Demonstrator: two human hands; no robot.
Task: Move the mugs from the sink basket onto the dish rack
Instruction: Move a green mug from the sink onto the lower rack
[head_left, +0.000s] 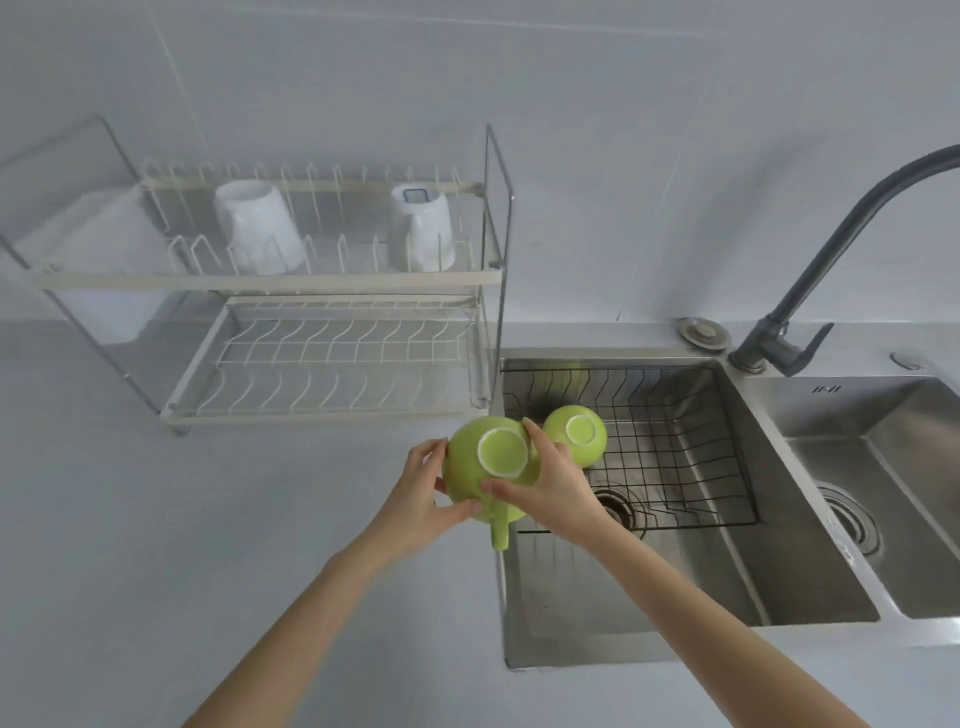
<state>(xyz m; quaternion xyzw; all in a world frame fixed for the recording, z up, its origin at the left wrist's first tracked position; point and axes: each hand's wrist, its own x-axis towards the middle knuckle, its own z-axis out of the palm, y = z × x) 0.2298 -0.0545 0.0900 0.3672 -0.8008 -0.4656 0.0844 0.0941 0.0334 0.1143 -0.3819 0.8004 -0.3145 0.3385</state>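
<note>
Two hands clamp one green mug (488, 470), upside down, base facing the camera, handle pointing down toward the frame bottom: left hand (423, 496) on its left side, right hand (550, 480) on its right with fingers over the base rim. Mug sits at frame centre, over the sink's left edge. Dish rack (322, 283) lies up-left of it, so the left hand is nearer. Second green mug (576, 434) waits inverted in the sink basket (675, 447), just right of the held one. Two white mugs (260, 228) already stand on the rack's upper tier.
</note>
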